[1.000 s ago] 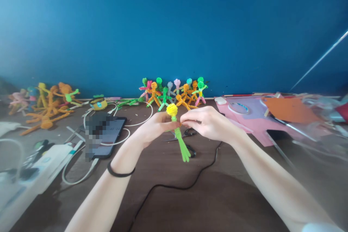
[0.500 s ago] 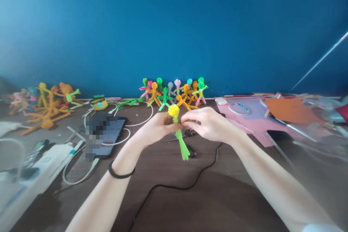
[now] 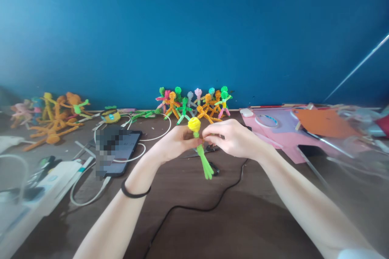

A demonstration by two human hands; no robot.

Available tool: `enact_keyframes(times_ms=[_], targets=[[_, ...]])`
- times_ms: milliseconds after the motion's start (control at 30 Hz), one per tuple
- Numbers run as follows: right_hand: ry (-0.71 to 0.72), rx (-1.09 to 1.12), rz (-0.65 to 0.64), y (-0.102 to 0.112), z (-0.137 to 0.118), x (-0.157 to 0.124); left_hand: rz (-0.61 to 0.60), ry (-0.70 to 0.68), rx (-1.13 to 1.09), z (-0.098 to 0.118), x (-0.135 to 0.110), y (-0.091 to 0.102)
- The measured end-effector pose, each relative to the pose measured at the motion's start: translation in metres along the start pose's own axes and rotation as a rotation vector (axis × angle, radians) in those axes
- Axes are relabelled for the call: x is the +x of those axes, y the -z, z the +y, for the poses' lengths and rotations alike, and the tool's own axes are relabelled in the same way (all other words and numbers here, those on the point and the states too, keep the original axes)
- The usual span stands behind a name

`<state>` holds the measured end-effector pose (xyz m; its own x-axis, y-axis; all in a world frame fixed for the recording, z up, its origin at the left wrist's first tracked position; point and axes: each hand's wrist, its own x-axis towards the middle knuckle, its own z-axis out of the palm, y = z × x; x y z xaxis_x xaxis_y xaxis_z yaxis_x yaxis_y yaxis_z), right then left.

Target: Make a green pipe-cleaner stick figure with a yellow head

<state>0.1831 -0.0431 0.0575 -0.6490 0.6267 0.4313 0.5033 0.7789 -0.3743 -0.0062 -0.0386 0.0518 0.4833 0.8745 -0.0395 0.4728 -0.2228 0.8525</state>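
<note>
Above the brown table (image 3: 231, 226) I hold a pipe-cleaner figure (image 3: 200, 149) with a yellow ball head and a green twisted body hanging down. My left hand (image 3: 174, 142) pinches it just under the head from the left. My right hand (image 3: 232, 137) pinches it from the right at the same height, fingers closed. A pair of black scissors (image 3: 211, 158) lies on the table right behind the figure, partly hidden by my hands.
A row of several coloured pipe-cleaner figures (image 3: 194, 103) stands against the blue wall. More orange ones (image 3: 56, 119) lie at the left. A phone (image 3: 117, 147) with white cables, a black cable (image 3: 194, 208), and pink and orange paper sheets (image 3: 282, 129) crowd the table.
Both hands with the figure have shifted very slightly; the yellow head sits a touch to the right of where it was a second ago. Nothing else moved.
</note>
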Motion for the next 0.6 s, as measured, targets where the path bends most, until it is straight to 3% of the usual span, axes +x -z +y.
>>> enact_keyframes(times_ms=[300,600], targets=[[-0.016,-0.036,-0.015,-0.0018,-0.0004,0.0007,-0.007,-0.086,-0.006,0.0028,-0.0001,-0.0037],[-0.078,-0.014,-0.036,-0.0040,0.0014,0.0013,0.075,-0.120,0.121,0.0013,0.0008,-0.0068]])
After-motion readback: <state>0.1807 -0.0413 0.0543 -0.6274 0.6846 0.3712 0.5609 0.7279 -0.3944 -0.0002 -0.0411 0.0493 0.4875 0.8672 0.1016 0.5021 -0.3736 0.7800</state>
